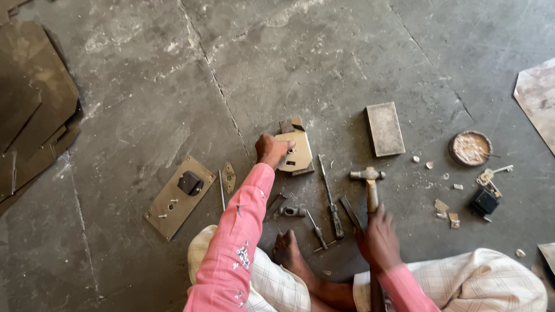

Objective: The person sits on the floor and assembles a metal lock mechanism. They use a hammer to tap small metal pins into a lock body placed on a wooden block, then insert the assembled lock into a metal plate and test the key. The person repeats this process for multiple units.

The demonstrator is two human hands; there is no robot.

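Left hand (270, 149) presses fingers closed on the bent brass-coloured metal plate (295, 151); right hand (378, 240) grips the wooden-handled steel hammer (369, 176) above the grey stone floor (144, 115).

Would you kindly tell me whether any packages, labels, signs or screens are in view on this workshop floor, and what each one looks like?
None: no package, label, sign or screen shows.
Nearest to a container: a round shallow tin, right of the grey rectangular block, brown-rimmed with pale contents.
Small black box, further right beside keys; no visible label.
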